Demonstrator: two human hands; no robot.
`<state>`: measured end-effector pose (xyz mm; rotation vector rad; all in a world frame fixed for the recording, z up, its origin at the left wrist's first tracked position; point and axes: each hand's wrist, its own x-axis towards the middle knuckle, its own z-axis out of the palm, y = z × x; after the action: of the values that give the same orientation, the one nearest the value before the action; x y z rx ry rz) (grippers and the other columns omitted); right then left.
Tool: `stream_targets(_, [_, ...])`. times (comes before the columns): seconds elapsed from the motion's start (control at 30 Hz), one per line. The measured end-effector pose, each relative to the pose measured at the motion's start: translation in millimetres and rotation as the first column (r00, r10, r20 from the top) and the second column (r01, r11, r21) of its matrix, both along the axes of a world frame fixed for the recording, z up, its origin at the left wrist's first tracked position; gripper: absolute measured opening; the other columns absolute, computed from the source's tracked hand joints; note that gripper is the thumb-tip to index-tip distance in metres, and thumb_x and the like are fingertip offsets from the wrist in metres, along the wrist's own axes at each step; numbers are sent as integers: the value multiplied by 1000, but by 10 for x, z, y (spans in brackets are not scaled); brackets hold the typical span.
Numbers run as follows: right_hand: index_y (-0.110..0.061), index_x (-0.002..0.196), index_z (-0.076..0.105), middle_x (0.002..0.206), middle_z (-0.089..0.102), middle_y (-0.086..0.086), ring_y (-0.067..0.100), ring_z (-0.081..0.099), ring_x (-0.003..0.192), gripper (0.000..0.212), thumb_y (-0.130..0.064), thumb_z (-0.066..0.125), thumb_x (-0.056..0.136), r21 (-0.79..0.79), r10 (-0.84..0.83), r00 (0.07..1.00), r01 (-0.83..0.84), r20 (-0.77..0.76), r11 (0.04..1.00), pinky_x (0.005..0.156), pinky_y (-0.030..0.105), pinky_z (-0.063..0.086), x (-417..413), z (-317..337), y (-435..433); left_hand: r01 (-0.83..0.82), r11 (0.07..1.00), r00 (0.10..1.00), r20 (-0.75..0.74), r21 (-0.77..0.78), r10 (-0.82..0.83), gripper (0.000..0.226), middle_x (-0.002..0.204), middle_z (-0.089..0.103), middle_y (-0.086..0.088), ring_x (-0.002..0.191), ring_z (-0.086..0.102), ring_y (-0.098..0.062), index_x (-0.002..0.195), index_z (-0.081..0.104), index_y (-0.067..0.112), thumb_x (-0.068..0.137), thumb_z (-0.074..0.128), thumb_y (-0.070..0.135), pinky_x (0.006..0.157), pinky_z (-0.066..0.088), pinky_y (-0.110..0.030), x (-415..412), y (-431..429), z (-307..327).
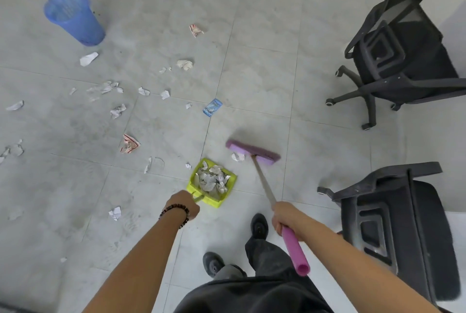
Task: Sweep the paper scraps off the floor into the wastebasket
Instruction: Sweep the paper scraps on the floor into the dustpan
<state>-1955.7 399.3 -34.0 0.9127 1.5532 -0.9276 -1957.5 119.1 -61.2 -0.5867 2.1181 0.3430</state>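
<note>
My left hand (185, 203) grips the handle of a lime-green dustpan (195, 176) that sits on the floor, filled with crumpled paper. My right hand (286, 218) holds the pink-gripped handle of a purple broom (253, 152). The broom head rests on the floor just right of the pan, with one white scrap (237, 157) beside it. Several paper scraps (117, 111) lie scattered over the grey tiles to the left. A blue wastebasket (75, 17) stands upright at the far left.
Two black office chairs stand on the right, one far (401, 50) and one near (396, 222). A blue wrapper (212, 107) and red-striped scraps (129, 144) lie among the paper. My feet (259, 225) are just behind the dustpan.
</note>
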Motion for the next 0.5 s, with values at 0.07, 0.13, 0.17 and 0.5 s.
stream_targets(0.07, [-11, 65, 44, 43, 40, 0, 8, 33, 27, 33, -16, 44, 98, -50, -221, 963, 231, 154, 972, 29, 16, 28, 108, 192, 81, 22, 1000, 1000, 3, -10, -22, 12, 97, 67, -10, 91, 67, -26, 91, 59, 10, 82, 52, 13, 71, 53, -29, -93, -65, 12])
stream_targets(0.13, [-12, 69, 45, 46, 37, -4, 6, 32, 27, 34, -26, 47, 99, -114, -353, 909, 383, 220, 917, 26, 13, 28, 111, 363, 231, 36, 999, 999, 3, -17, -36, 12, 90, 65, -10, 85, 66, -26, 91, 60, 9, 83, 51, 13, 68, 52, -27, -158, -176, 40])
stream_targets(0.17, [-11, 74, 47, 48, 37, -4, 5, 32, 28, 31, -28, 48, 100, -148, -397, 889, 435, 231, 888, 26, 13, 29, 105, 435, 294, 30, 999, 1000, 2, -15, -30, 13, 86, 64, -9, 80, 64, -26, 91, 60, 8, 84, 50, 12, 64, 52, -26, -170, -244, 61])
stream_targets(0.5, [-13, 93, 50, 46, 38, -2, 7, 30, 33, 13, -17, 38, 96, -146, -153, 987, 144, -57, 979, 31, 13, 27, -59, 376, -291, -373, 923, 928, 28, 97, 372, 10, 62, 43, -9, 49, 40, -20, 81, 51, 6, 84, 42, 4, 44, 33, -20, 546, -705, -7])
